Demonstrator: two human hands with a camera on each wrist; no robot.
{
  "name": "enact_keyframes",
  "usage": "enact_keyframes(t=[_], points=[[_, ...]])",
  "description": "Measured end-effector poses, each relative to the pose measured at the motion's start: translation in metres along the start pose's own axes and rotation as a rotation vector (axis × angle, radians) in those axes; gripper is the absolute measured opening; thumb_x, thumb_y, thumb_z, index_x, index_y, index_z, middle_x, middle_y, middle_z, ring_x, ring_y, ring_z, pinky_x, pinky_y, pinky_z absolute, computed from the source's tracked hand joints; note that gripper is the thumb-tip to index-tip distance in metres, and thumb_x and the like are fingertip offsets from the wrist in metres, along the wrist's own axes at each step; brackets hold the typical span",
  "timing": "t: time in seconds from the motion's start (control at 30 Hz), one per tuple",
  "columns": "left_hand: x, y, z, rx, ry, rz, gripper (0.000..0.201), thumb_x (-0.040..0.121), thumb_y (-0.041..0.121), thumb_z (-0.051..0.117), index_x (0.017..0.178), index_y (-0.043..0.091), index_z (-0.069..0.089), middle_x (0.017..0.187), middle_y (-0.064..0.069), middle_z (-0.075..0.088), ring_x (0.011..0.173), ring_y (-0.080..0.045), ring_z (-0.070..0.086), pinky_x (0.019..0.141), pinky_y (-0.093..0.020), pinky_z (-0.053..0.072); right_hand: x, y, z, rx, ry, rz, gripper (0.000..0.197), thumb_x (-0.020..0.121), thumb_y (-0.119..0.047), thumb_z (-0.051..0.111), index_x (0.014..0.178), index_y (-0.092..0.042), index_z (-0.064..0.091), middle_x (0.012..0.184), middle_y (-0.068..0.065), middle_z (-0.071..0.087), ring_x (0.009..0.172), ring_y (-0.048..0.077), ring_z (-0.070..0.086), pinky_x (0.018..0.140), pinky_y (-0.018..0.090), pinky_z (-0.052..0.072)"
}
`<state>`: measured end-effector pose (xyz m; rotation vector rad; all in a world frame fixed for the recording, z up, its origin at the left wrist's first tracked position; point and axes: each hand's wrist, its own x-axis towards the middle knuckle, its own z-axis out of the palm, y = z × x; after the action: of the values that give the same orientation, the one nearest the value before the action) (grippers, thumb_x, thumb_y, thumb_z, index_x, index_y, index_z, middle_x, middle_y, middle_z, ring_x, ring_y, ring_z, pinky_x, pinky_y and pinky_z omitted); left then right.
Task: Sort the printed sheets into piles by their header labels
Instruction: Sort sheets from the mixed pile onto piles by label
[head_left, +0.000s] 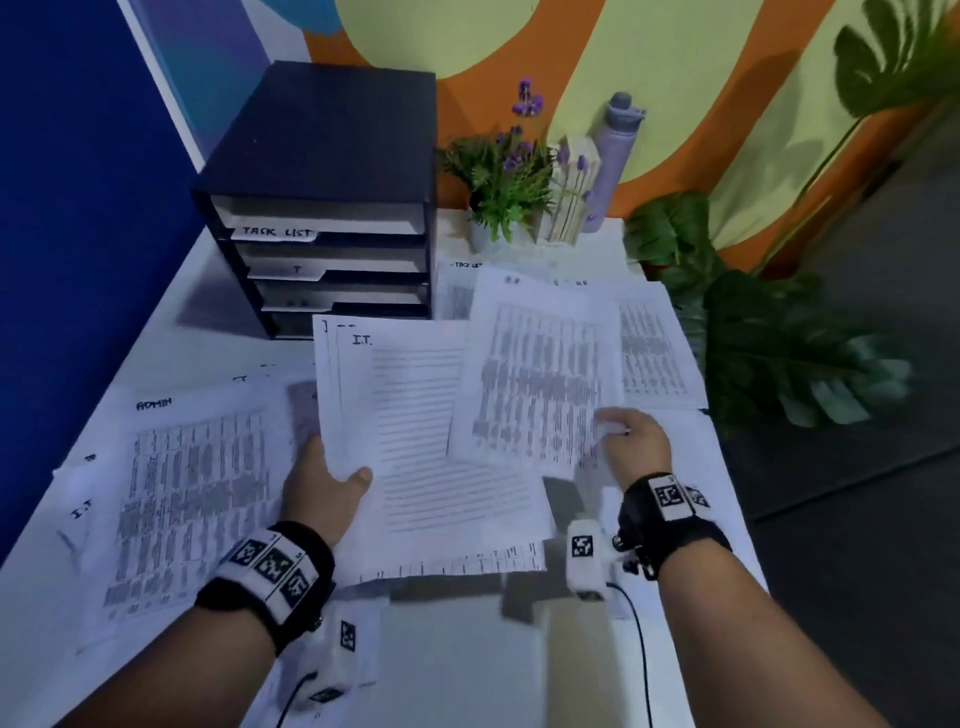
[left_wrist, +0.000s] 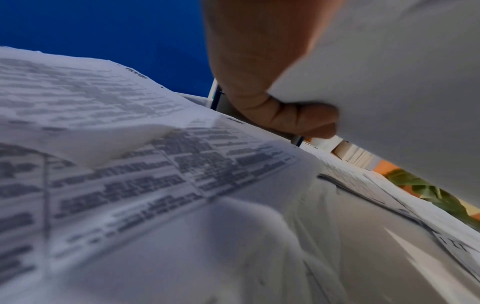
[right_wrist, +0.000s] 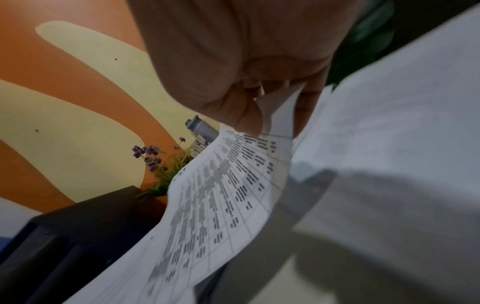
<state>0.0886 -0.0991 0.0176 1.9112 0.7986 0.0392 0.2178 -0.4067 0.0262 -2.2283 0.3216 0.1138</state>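
The left hand (head_left: 324, 486) grips a small stack of sheets (head_left: 410, 415) by its left edge, thumb on top and fingers curled beneath; the top sheet is headed "I.T." and carries ruled lines of text. The stack is lifted off the tabletop (head_left: 457, 654) at the centre of the scene. The right hand (head_left: 631, 447) pinches the near right corner of a table-printed sheet (head_left: 540, 379) between thumb and fingers — this sheet is raised too, and overlaps the right side of the I.T. stack. Its header is too blurred to read.

On the tabletop to the left lies a sheet headed "ADMIN" (head_left: 192, 499), flat among other loose sheets, one of them marked "I.T." at the far left edge. To the far right, more printed sheets (head_left: 654, 343) lie partly under the raised one (their headers are partly hidden).

At the far left of the tabletop stands a black tray organizer (head_left: 322, 197) — its top tray is labelled "TASK LIST", the lower labels unclear. Right of it, against the orange and yellow wall, are a potted lavender plant (head_left: 504, 176) and a lilac bottle (head_left: 610, 156). Large green leaves (head_left: 769, 332) stand off the right edge.
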Motion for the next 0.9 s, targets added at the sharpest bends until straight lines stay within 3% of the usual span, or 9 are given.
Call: enact_keyframes(t=[0.07, 0.1, 0.17, 0.23, 0.33, 0.5, 0.67, 0.8, 0.9], points=[[-0.002, 0.006, 0.016, 0.022, -0.003, -0.018, 0.046, 0.088, 0.013, 0.067, 0.130, 0.020, 0.050, 0.120, 0.001, 0.060, 0.109, -0.023, 0.057, 0.099, -0.039, 0.045, 0.026, 0.002, -0.020, -0.078, -0.020, -0.044, 0.050, 0.083, 0.011, 0.044, 0.125, -0.010, 0.059, 0.133, 0.013, 0.046, 0.112, 0.029, 0.055, 0.100, 0.034, 0.046], [-0.003, 0.009, 0.023, 0.034, 0.000, -0.033, 0.044, 0.088, 0.014, 0.067, 0.127, 0.021, 0.050, 0.119, 0.001, 0.061, 0.109, -0.025, 0.058, 0.099, -0.042, 0.046, 0.039, 0.003, -0.029, -0.131, -0.010, -0.070, 0.053, 0.082, 0.012, 0.043, 0.128, -0.009, 0.058, 0.135, 0.014, 0.042, 0.116, 0.030, 0.052, 0.104, 0.037, 0.043], [-0.005, 0.014, 0.036, 0.038, 0.006, -0.068, 0.037, 0.088, 0.012, 0.067, 0.120, 0.022, 0.051, 0.115, 0.001, 0.062, 0.107, -0.026, 0.059, 0.099, -0.045, 0.047, 0.067, 0.005, -0.048, -0.196, 0.056, -0.094, 0.050, 0.081, 0.013, 0.043, 0.120, -0.010, 0.064, 0.133, 0.014, 0.041, 0.115, 0.032, 0.053, 0.102, 0.034, 0.044], [-0.005, 0.016, 0.049, 0.038, 0.016, -0.083, 0.034, 0.088, 0.011, 0.067, 0.114, 0.024, 0.051, 0.112, 0.001, 0.062, 0.104, -0.026, 0.059, 0.098, -0.046, 0.048, 0.093, 0.008, -0.063, -0.207, 0.137, -0.070, 0.043, 0.080, 0.014, 0.045, 0.104, -0.012, 0.069, 0.128, 0.015, 0.042, 0.105, 0.036, 0.057, 0.095, 0.040, 0.049], [-0.005, 0.020, 0.063, 0.049, 0.024, -0.081, 0.039, 0.087, 0.010, 0.068, 0.122, 0.019, 0.051, 0.112, 0.000, 0.062, 0.103, -0.025, 0.059, 0.098, -0.045, 0.048, 0.128, 0.015, -0.079, -0.248, 0.157, -0.011, 0.040, 0.078, 0.015, 0.045, 0.092, -0.014, 0.070, 0.128, 0.017, 0.047, 0.097, 0.036, 0.060, 0.087, 0.044, 0.053], [-0.007, 0.026, 0.083, 0.041, 0.031, -0.065, 0.040, 0.088, 0.009, 0.068, 0.122, 0.019, 0.050, 0.110, 0.002, 0.060, 0.101, -0.022, 0.058, 0.096, -0.040, 0.048, 0.165, 0.032, -0.086, -0.311, 0.085, 0.052, 0.044, 0.082, 0.016, 0.045, 0.107, -0.010, 0.070, 0.131, 0.017, 0.053, 0.109, 0.035, 0.057, 0.089, 0.037, 0.052], [-0.008, 0.033, 0.096, 0.031, 0.020, -0.053, 0.034, 0.087, 0.007, 0.068, 0.113, 0.021, 0.050, 0.104, 0.005, 0.059, 0.096, -0.019, 0.057, 0.088, -0.031, 0.045, 0.180, 0.051, -0.076, -0.368, 0.045, 0.001, 0.044, 0.084, 0.014, 0.044, 0.118, -0.004, 0.066, 0.135, 0.021, 0.050, 0.119, 0.039, 0.051, 0.102, 0.040, 0.044], [-0.009, 0.041, 0.105, -0.016, 0.024, -0.051, 0.036, 0.086, 0.006, 0.069, 0.116, 0.017, 0.053, 0.101, 0.005, 0.060, 0.094, -0.018, 0.058, 0.085, -0.029, 0.045, 0.171, 0.047, -0.067, -0.519, 0.050, -0.094, 0.044, 0.087, -0.013, 0.060, 0.130, -0.020, 0.056, 0.150, 0.011, 0.031, 0.130, 0.038, 0.032, 0.106, 0.048, 0.031], [-0.009, 0.048, 0.112, -0.061, 0.024, -0.046, 0.038, 0.084, 0.008, 0.072, 0.115, 0.019, 0.054, 0.099, 0.008, 0.062, 0.095, -0.018, 0.061, 0.088, -0.032, 0.049, 0.139, 0.032, -0.050, -0.149, -0.181, -0.133, 0.047, 0.090, -0.029, 0.062, 0.133, -0.013, 0.052, 0.130, 0.010, 0.056, 0.119, 0.027, 0.052, 0.105, 0.038, 0.038]])
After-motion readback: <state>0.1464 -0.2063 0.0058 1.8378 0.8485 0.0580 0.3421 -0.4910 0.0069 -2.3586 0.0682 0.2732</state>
